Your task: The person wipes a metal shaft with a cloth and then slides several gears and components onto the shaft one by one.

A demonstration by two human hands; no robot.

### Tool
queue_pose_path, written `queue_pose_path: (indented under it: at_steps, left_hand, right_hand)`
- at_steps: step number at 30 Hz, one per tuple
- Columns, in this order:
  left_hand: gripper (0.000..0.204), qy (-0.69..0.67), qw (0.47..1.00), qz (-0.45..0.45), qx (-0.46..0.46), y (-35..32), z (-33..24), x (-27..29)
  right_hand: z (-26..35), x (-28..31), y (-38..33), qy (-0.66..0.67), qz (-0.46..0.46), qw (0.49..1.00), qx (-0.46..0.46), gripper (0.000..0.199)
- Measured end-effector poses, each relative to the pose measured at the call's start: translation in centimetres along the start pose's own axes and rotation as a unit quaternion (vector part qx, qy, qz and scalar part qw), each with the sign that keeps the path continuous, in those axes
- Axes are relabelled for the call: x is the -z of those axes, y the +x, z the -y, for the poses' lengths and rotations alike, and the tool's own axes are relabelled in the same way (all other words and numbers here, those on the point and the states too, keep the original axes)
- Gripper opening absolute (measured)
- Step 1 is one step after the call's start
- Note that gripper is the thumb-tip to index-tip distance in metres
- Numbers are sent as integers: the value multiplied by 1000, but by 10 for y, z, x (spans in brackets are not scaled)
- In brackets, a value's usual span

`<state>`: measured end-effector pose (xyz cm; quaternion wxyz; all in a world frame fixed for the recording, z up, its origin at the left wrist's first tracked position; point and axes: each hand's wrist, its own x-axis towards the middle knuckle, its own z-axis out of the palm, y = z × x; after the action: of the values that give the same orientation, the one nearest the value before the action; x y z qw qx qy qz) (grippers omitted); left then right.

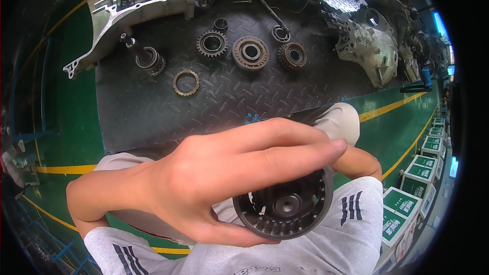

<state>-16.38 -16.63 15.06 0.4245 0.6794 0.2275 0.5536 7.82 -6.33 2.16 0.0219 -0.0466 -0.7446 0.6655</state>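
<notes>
Close in front of my chest, my left hand [229,178] grips a dark, round metal gear drum [322,206] by its rim. Its thumb lies along the lower edge and the fingers stretch across the top. Inside the open end, teeth line the wall and a round hub [288,205] sits at the centre. My right forearm [359,163] comes in from the right, behind the drum. The right hand itself is hidden by my left hand and the drum, so its fingers do not show.
On the dark tread-plate table [224,107] lie a toothed ring [186,82], a gear [212,44], a bearing-like disc [250,53], another gear [292,56] and an upright shaft [147,59]. Opened metal housings stand at back left [142,7] and right [374,46]. Boxes [402,214] line the right.
</notes>
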Motion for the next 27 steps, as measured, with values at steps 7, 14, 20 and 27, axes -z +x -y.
queue_pose_path:
  at_steps: [7,14,20,27]
  left_hand:
    - [75,35,999,18,-13,2,-3,0]
    - [99,141,990,-27,-1,3,-1,6]
    - [101,152,988,-40,0,8,-1,2]
    - [94,145,989,-13,19,10,-4,-5]
  right_hand:
    - [3,0,4,78,53,996,4,42]
    - [18,-2,4,-10,-117,991,58,41]
    - [26,5,2,-50,-107,993,26,31]
    - [27,1,3,-14,-115,993,24,43]
